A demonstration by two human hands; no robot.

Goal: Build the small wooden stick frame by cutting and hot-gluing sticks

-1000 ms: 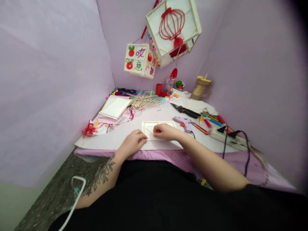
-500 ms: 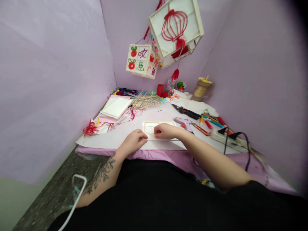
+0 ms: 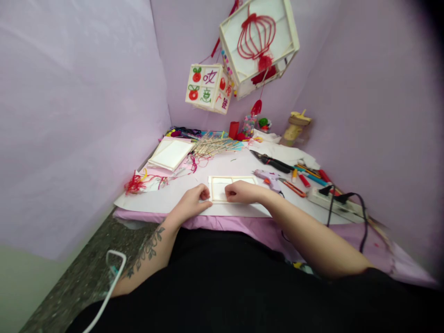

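Note:
A small rectangular frame of pale sticks on white paper point(image 3: 218, 188) lies flat near the table's front edge. My left hand point(image 3: 194, 199) rests at its left side, thumb and curled fingers apart, with nothing seen between them. Over the frame's middle, my right hand point(image 3: 241, 192) is closed, fingertips pointing down at the white panel. Whatever it may pinch is hidden by the fingers. To the right of that hand lies a lilac glue gun point(image 3: 269, 179).
Cutters point(image 3: 272, 162), a utility knife point(image 3: 293, 187), markers and a power strip point(image 3: 335, 203) lie at right. White panels point(image 3: 171, 154), thin sticks point(image 3: 215, 145) and red yarn point(image 3: 135, 184) are at left and back. Decorated lanterns point(image 3: 208, 88) hang above.
My left thumb and fingers have spread apart beside the frame. My right hand stays closed over the frame. The whole view has shifted slightly.

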